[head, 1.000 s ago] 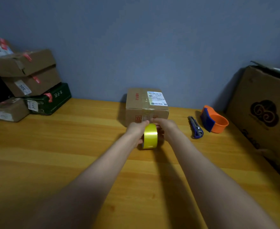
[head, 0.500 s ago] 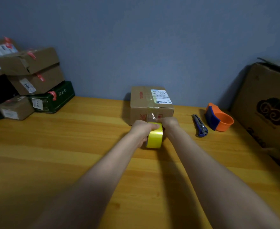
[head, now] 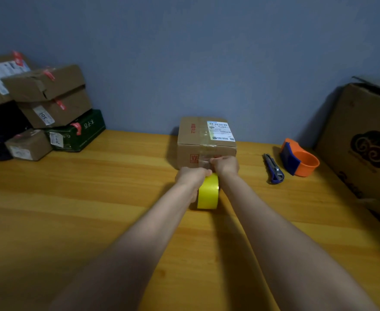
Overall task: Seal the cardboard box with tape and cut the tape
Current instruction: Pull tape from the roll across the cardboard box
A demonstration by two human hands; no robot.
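A small cardboard box (head: 203, 140) with a white shipping label stands at the far edge of the wooden table, against the blue wall. Just in front of it, my left hand (head: 191, 177) grips a yellow tape roll (head: 208, 191) standing on edge. My right hand (head: 226, 164) is closed on the clear tape end (head: 203, 160) and holds it against the box's front face. A blue utility knife (head: 274, 169) lies to the right of the box, apart from both hands.
An orange and blue tape dispenser (head: 300, 160) sits beyond the knife. A large cardboard carton (head: 364, 142) fills the right side. Several stacked boxes (head: 47, 108) and a dark green box (head: 76, 133) crowd the table's far left.
Both hands moved forward to the box with the roll. A clear strip now stretches from the roll up to the box's front face under my right hand.
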